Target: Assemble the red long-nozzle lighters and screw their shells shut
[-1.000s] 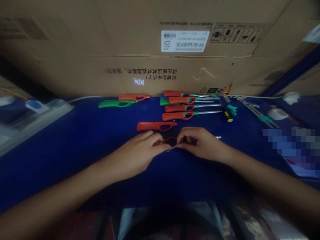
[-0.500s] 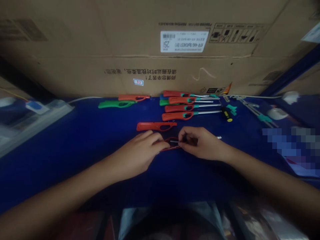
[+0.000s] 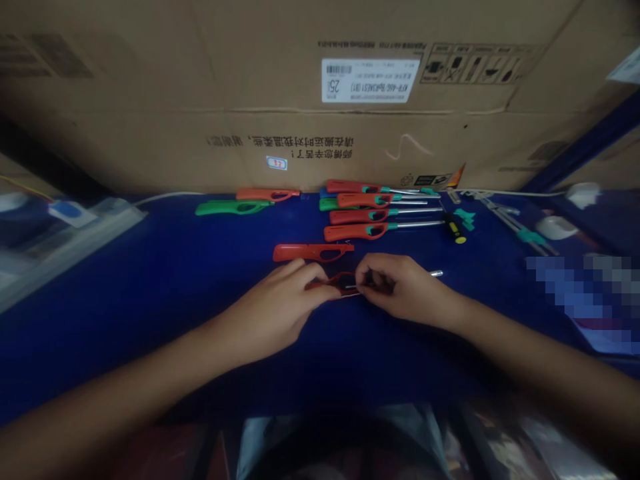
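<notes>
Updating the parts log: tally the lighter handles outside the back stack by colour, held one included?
Green handle: 1
Red-orange handles, not held: 2
Dark red handle, held, partly covered by the left hand: 1
Total: 4

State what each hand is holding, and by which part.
The left hand holds a red casing by its handle. The right hand appears to pinch a thin rod; exactly where along it cannot be told.
</notes>
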Motion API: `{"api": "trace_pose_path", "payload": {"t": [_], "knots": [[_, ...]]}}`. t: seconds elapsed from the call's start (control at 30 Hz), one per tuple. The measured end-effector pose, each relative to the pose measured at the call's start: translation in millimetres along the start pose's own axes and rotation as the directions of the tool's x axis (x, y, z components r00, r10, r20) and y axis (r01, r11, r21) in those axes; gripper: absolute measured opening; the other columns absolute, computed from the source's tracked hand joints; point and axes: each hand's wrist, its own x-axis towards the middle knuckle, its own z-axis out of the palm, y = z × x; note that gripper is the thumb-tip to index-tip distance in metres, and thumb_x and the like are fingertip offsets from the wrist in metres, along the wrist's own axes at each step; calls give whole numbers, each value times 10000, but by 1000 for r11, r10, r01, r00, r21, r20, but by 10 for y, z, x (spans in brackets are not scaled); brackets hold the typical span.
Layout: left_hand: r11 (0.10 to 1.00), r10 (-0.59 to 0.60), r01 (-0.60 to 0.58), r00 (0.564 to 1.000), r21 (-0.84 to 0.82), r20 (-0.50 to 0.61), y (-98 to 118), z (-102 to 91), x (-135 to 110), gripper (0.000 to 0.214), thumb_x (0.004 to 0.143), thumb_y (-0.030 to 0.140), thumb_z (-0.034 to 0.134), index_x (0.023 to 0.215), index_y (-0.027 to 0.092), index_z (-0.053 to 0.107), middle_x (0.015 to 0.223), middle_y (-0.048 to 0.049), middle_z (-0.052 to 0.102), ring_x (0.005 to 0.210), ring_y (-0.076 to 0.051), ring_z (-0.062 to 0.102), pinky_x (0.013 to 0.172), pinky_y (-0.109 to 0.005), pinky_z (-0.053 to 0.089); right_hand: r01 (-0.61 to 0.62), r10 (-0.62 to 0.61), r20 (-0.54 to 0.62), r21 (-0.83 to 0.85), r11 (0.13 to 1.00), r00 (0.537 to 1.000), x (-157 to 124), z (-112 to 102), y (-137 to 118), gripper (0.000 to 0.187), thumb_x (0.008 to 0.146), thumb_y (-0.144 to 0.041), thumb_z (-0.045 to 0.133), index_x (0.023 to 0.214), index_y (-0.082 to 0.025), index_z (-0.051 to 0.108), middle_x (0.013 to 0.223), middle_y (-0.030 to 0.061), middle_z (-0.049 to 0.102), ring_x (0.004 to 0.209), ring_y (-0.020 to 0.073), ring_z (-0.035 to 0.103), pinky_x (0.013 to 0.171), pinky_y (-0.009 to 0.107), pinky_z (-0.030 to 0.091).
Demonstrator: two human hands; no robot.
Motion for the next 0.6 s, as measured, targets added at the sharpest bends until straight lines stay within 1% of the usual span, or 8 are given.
{"api": "trace_pose_path", "payload": {"t": [0.13, 0.23, 0.37, 0.47, 0.53, 0.6], "knots": [[1000, 2, -2, 1000, 13, 9, 9, -4, 5, 512, 907, 14, 505, 1323, 295, 602, 1182, -46, 586, 1104, -232, 525, 977, -412, 494, 44, -43, 13, -28, 999, 999, 7, -1, -2, 165, 808, -20, 603, 862, -175, 597, 726, -50, 522, 554, 51, 445, 532, 173, 371], [1000, 12, -12, 1000, 22, 6, 4, 0, 1, 551, 905, 10, 505, 1357, 316, 576, 1181, -42, 584, 1104, -229, 528, 970, -411, 499, 48, -48, 15, -32, 998, 999, 8, -11, 5, 154, 826, -27, 611, 857, -175, 582, 763, -40, 544, 570, 52, 460, 541, 173, 378], [1000, 3, -3, 1000, 22, 11, -6, 8, -2, 530, 922, 29, 503, 1364, 312, 573, 1196, -42, 586, 1116, -226, 531, 975, -404, 502, 54, -52, 72, -35, 998, 996, 7, -40, 17, 99, 872, -88, 636, 913, -178, 629, 761, -35, 571, 582, 63, 484, 563, 188, 395], [1000, -2, 2, 1000, 4, 6, -11, 10, -2, 473, 931, 46, 511, 1320, 299, 608, 1198, -42, 596, 1122, -223, 538, 976, -391, 505, 92, -86, 115, -49, 995, 990, 8, -56, 19, 58, 907, -136, 637, 937, -177, 667, 827, -7, 611, 664, 80, 544, 628, 204, 427], [1000, -2, 2, 1000, 3, 2, -12, 10, -2, 445, 936, 56, 514, 1297, 292, 623, 1195, -44, 602, 1125, -226, 542, 974, -393, 507, 111, -105, 116, -53, 992, 988, 11, -53, 20, 73, 919, -130, 621, 919, -175, 680, 871, 8, 631, 726, 92, 574, 675, 214, 442], [1000, 3, -3, 1000, 12, -1, -11, 9, -2, 454, 938, 55, 510, 1312, 292, 613, 1199, -46, 604, 1123, -230, 543, 973, -401, 508, 84, -80, 82, -40, 996, 993, 16, -36, 23, 82, 911, -119, 626, 899, -173, 687, 856, 6, 633, 703, 87, 568, 657, 211, 440]]}}
